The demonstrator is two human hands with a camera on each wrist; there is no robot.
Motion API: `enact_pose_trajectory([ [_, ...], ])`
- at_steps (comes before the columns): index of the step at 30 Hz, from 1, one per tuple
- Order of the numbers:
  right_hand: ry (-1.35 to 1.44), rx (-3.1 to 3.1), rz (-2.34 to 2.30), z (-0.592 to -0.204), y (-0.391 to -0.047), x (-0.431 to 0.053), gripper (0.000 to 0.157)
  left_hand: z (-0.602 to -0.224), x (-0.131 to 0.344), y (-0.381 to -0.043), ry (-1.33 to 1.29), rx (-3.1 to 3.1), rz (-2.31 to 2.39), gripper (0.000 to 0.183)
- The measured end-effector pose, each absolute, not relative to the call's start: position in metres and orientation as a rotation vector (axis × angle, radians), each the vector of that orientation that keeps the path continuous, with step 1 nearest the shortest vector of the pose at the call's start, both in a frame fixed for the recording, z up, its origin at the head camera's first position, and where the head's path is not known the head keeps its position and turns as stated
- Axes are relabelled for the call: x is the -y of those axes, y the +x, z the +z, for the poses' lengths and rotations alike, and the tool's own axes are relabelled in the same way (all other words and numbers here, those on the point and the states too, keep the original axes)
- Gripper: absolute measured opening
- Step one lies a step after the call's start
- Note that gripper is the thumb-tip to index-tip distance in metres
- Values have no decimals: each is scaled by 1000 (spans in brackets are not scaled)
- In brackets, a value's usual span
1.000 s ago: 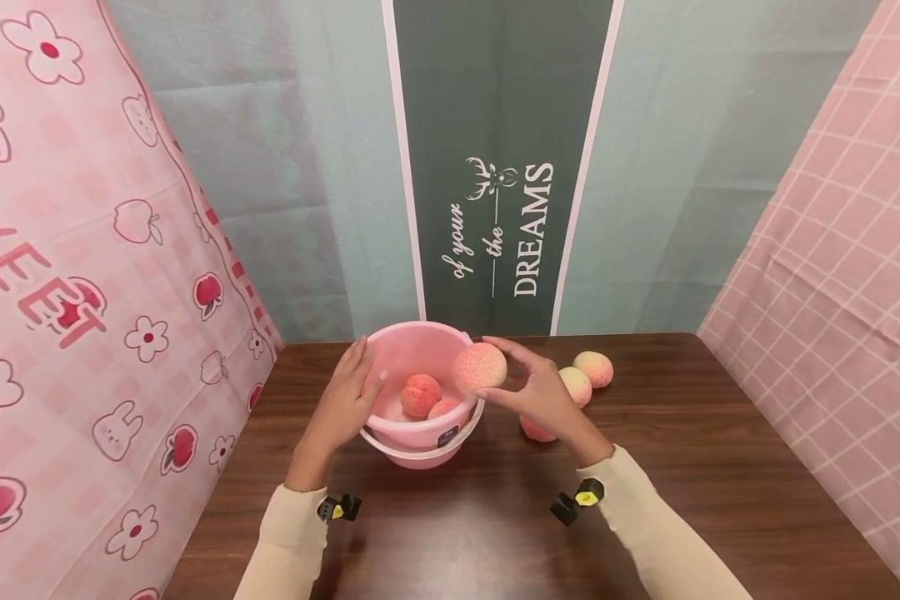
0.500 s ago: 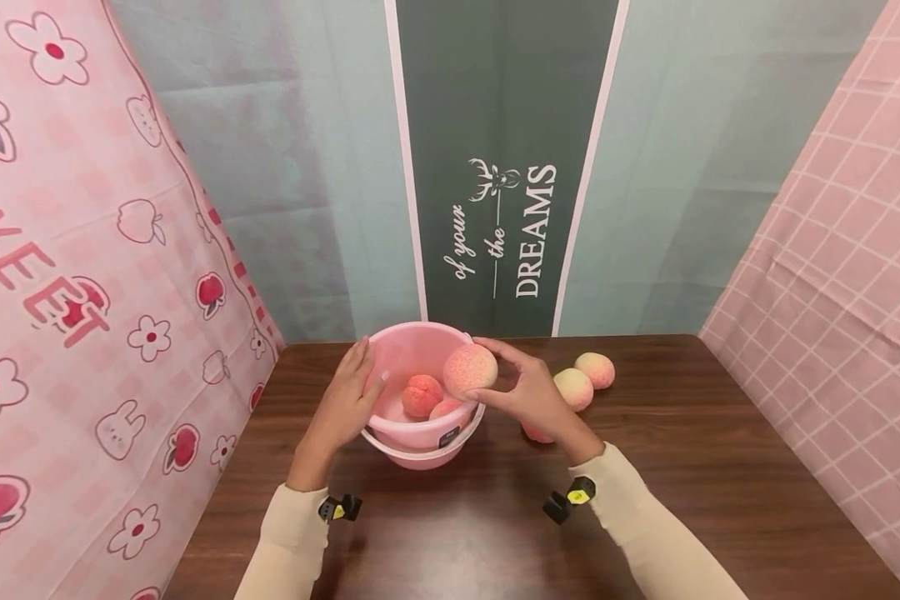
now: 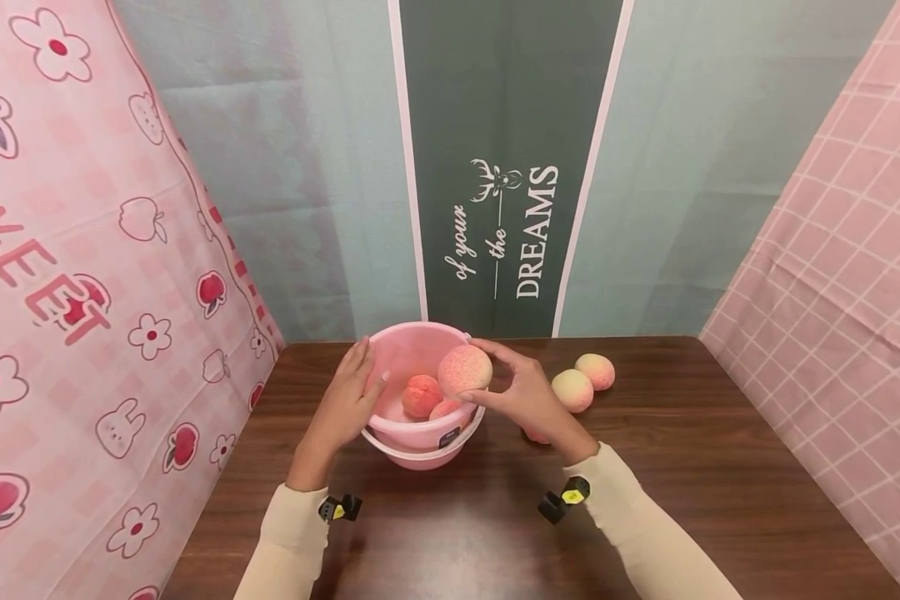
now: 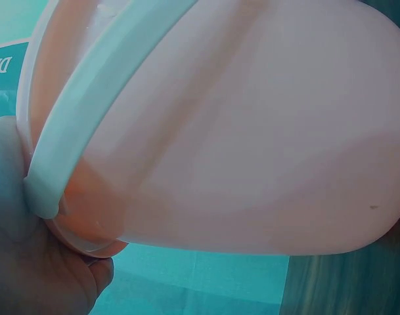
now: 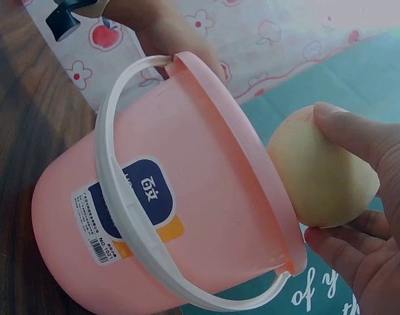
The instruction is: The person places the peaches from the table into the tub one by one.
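Observation:
A pink bucket (image 3: 408, 350) with a white handle (image 5: 135, 220) stands on the table. My left hand (image 3: 343, 400) holds its left rim, thumb over the edge. My right hand (image 3: 528, 392) grips a pale pink-and-yellow peach (image 3: 465, 372) between thumb and fingers, over the bucket's right rim. In the right wrist view this peach (image 5: 324, 174) is right at the rim. Inside the bucket lie a redder peach (image 3: 422, 396) and another peach (image 3: 444, 409), partly hidden by the held one and the rim.
On the brown wooden table (image 3: 645, 475), right of the bucket, lie a pale peach (image 3: 573, 390), another peach (image 3: 596, 372) behind it, and a red one (image 3: 537, 436) mostly hidden by my right wrist. Printed cloths hang at the back and both sides.
My right hand has moved slightly left with the peach, bringing it further over the bucket's opening. My left hand has stayed at the rim.

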State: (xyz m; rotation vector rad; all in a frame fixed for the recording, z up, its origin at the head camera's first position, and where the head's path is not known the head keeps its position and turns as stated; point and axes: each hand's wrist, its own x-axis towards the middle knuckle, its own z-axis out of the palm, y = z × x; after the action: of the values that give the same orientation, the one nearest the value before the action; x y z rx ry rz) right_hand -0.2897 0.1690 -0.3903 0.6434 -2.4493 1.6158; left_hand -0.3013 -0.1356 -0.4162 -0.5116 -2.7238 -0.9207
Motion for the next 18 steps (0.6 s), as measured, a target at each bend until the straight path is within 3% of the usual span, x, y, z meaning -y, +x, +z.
enact_pose_trajectory([
  [18,644,2460,1653,-388,-289,-160,75,-416,136,-301,-509,2724,-919,67],
])
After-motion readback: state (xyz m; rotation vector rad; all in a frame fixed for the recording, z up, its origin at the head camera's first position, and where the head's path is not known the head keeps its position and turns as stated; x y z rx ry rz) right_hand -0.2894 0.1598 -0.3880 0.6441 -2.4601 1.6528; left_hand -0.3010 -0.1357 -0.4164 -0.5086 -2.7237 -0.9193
